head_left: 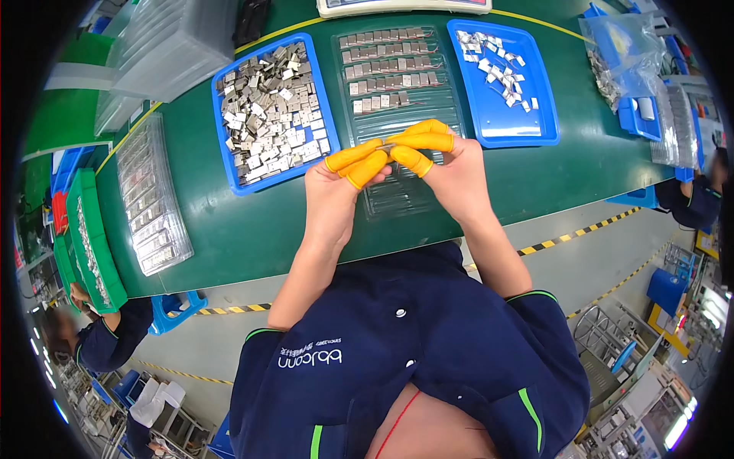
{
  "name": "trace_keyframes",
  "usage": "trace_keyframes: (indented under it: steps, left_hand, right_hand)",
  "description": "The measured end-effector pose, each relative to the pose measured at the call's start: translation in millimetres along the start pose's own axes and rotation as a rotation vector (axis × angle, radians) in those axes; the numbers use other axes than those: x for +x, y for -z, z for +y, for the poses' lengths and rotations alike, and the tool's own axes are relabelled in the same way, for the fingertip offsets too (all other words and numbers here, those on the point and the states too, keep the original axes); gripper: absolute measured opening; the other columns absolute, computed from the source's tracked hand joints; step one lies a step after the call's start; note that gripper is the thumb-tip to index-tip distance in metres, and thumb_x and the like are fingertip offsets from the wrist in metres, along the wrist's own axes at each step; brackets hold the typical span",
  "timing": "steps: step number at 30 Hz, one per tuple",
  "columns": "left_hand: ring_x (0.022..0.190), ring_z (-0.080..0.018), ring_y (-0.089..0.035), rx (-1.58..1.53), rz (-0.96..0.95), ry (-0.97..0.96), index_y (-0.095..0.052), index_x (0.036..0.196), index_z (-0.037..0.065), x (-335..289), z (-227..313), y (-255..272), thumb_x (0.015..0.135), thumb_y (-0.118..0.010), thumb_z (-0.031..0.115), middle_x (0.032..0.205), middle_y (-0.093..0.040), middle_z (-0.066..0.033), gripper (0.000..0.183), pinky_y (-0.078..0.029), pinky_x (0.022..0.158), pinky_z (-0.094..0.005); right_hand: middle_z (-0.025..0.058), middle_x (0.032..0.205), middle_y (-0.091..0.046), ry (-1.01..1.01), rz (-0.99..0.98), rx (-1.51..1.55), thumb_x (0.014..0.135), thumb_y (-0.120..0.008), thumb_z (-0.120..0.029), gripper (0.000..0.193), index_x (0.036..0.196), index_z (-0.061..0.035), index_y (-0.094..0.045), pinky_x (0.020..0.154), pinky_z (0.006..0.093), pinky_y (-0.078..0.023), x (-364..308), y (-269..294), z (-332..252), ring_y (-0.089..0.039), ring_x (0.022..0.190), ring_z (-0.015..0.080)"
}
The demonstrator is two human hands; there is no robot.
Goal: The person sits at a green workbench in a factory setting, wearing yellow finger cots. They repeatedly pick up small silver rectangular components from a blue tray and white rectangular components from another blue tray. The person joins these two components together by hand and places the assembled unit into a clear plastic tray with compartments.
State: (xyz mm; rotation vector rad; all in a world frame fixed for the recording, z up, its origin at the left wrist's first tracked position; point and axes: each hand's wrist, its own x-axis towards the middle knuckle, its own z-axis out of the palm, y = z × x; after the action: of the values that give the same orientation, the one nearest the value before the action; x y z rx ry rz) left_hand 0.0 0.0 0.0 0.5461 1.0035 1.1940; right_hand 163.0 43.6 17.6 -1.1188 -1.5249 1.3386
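Observation:
My left hand (pixel 344 176) and my right hand (pixel 447 157) meet over the near end of a clear plastic tray (pixel 394 200), with yellow finger cots on thumbs and fingers. Both are closed in a pinch on a small metal part (pixel 389 145), mostly hidden by the fingertips. Rows of small silver metal pieces with thin wires (pixel 394 65) fill the far part of that tray. To the left, a blue tray (pixel 334 130) holds a heap of loose square metal pieces (pixel 275 115). On the right, another blue tray (pixel 508 130) has white pieces with leads (pixel 501 73) scattered in it.
A filled clear tray (pixel 153 195) lies on the green table (pixel 237 229) at left, beside a green bin (pixel 107 260). Stacked clear trays (pixel 172 46) stand far left. Bagged parts (pixel 612 69) lie far right. A co-worker's sleeve (pixel 115 336) shows at lower left.

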Motion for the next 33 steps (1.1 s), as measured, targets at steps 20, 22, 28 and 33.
trace_keyframes:
  steps: [20, 22, 28, 33]
  left_hand:
    - [0.097, -0.0150, -0.059, 0.496, 0.478, -0.513, -0.064, 0.104, -0.002, 0.9, 10.4, 56.1, 0.081, -0.057, -0.007, 0.105, -0.063, -0.0097, 0.024, -0.045, 0.088, -0.0271]
    - [0.099, -0.0151, -0.057, 0.620, 0.465, -0.591, -0.066, 0.101, 0.001, 3.5, 11.2, 60.4, 0.079, -0.059, -0.007, 0.103, -0.064, -0.0078, 0.024, -0.043, 0.088, -0.0270]
    - [0.106, -0.0256, -0.047, 1.283, 0.637, -0.634, -0.067, 0.102, 0.009, 0.0, 33.0, 67.0, 0.074, -0.068, 0.006, 0.112, -0.060, -0.0093, 0.029, -0.036, 0.095, -0.0334]
    - [0.097, -0.0257, -0.046, 1.601, 0.766, -0.528, -0.069, 0.095, 0.011, 10.3, 43.4, 71.4, 0.069, -0.073, 0.015, 0.096, -0.059, -0.0098, 0.027, -0.032, 0.087, -0.0386]
  right_hand:
    - [0.0023, 0.089, -0.064, 0.502, 0.290, -1.005, 0.066, -0.072, -0.015, 0.019, 0.085, -0.0111, -0.072, 0.094, 0.0396, -0.034, 46.9, 31.0, 49.3, -0.054, 0.096, 0.0203]
    - [0.0029, 0.091, -0.065, 0.530, 0.322, -0.968, 0.068, -0.071, -0.015, 0.022, 0.089, -0.0111, -0.071, 0.094, 0.0405, -0.034, 42.4, 34.7, 34.7, -0.054, 0.098, 0.0219]
    - [0.0078, 0.101, -0.063, 0.108, 0.660, -1.258, 0.074, -0.064, -0.008, 0.025, 0.098, -0.0114, -0.068, 0.089, 0.0410, -0.038, 30.6, 135.1, 51.8, -0.051, 0.105, 0.0269]
    - [0.0084, 0.111, -0.059, 0.052, 0.556, -1.480, 0.075, -0.059, -0.004, 0.030, 0.104, -0.0110, -0.065, 0.093, 0.0420, -0.034, 22.4, 165.1, 63.5, -0.047, 0.111, 0.0280]
